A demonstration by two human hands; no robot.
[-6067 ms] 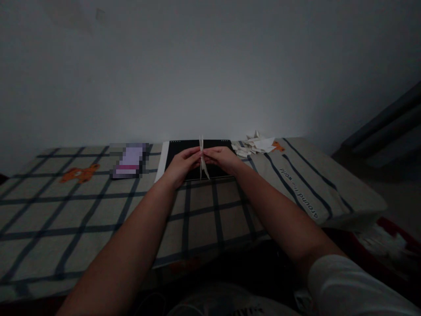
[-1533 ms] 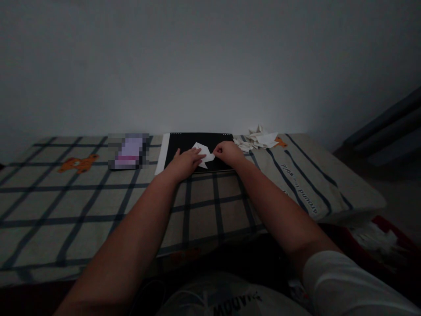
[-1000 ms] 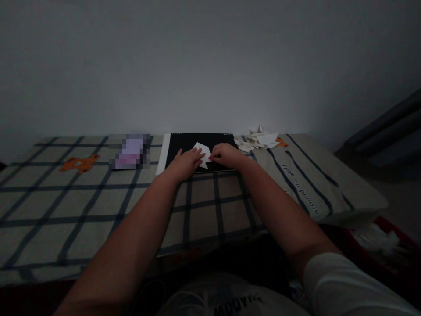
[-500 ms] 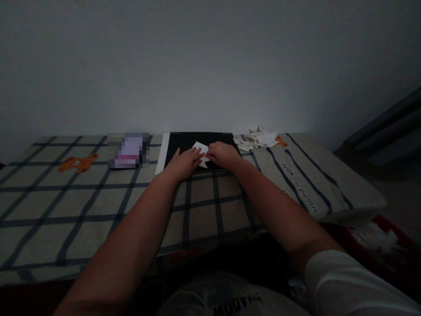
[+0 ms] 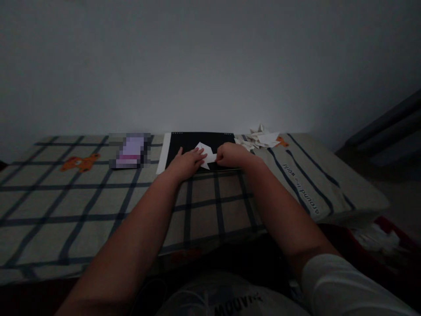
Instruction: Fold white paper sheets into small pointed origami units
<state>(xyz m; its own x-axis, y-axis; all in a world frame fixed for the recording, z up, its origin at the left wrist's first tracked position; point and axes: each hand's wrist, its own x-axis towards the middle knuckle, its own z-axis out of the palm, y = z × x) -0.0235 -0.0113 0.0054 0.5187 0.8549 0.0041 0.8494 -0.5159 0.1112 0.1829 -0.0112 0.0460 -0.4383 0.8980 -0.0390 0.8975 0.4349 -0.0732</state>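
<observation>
A small folded piece of white paper lies on a black sheet with a white left border. My left hand rests flat over the paper's left part, fingers stretched out and pressing on it. At the right, a narrow pointed end of the paper reaches into the bent fingers of my right hand, which pinch its tip. Part of the paper is hidden under the left fingers.
A plaid cloth covers the table. A phone with a blurred screen lies to the left. Behind my right hand is a pile of folded white paper pieces. A pale wall rises behind.
My right hand has moved a little to the right, away from my left fingers, and more of the paper's right end shows. The left hand still presses the paper.
</observation>
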